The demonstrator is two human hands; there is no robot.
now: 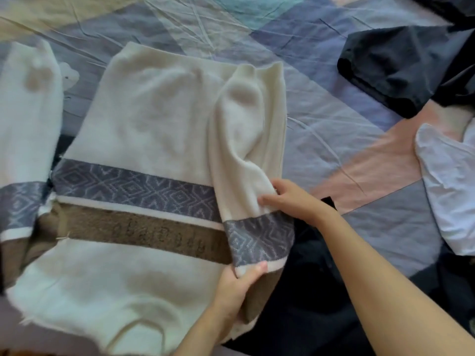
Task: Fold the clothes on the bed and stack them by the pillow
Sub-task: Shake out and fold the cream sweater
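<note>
Cream sweater (144,129) lay flat on the bed (321,119). Left hand (239,286) gripped the folded-over sleeve (246,155) low; right hand (290,199) pinched it higher.

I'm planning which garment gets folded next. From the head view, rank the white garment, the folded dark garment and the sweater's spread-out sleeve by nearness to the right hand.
From the right hand:
1. White garment, right edge.
2. Folded dark garment, upper right.
3. Spread-out sleeve, far left.
</note>
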